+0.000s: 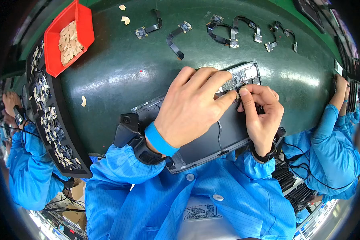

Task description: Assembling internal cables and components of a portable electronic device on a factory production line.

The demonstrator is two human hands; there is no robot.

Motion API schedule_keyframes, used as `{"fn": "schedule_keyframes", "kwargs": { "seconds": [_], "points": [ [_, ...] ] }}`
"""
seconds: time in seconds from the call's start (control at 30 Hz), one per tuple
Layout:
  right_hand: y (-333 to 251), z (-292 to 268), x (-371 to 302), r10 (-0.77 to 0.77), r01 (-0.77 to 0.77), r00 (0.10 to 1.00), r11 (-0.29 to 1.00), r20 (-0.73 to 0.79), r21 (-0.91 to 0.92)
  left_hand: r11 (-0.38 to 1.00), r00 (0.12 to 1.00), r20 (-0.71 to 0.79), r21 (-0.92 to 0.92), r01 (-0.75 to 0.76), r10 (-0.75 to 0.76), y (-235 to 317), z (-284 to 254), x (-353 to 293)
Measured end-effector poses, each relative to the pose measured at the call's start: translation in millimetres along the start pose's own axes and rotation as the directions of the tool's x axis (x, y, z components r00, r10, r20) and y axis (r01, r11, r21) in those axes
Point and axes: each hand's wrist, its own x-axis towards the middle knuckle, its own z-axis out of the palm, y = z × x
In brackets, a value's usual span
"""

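Note:
An opened dark laptop chassis point(212, 140) lies on the green mat in front of me, its inner boards showing at the far right corner point(246, 74). My left hand point(192, 106) rests over its middle, fingers curled, index tip pressing at a small part near the board. My right hand point(260, 116) meets it there, thumb and forefinger pinched on the same small dark part point(239, 90). What exactly is pinched is too small to tell. Both wrists wear dark bands, and the left also wears a blue strap point(160, 140).
Several small boards with black flex cables point(232, 34) lie in a row at the mat's far side. A red bin point(68, 38) of pale scraps stands far left, beside a long black tray point(52, 120) of small parts. People in blue coats work at both sides.

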Motion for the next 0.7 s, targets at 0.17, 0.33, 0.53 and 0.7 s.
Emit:
{"fn": "schedule_keyframes", "kwargs": {
  "seconds": [0.17,0.33,0.53,0.7],
  "points": [
    [-2,-3,-1,0.011,-0.011,1.000,1.000,0.000,0.002,1.000,1.000,0.019,-0.022,0.006,-0.005,2,-2,1],
    [-2,-2,0,0.004,-0.004,1.000,1.000,0.002,0.014,0.998,1.000,0.025,0.063,-0.010,0.008,4,-2,3],
    [0,-9,3,0.009,-0.008,0.998,1.000,0.060,-0.025,0.993,0.999,0.019,0.113,-0.043,0.041,4,2,4],
    [-24,-25,-1,-0.014,0.018,0.998,0.997,0.055,-0.072,0.985,0.998,0.042,0.162,-0.053,0.047,7,-1,3]
  ]
}}
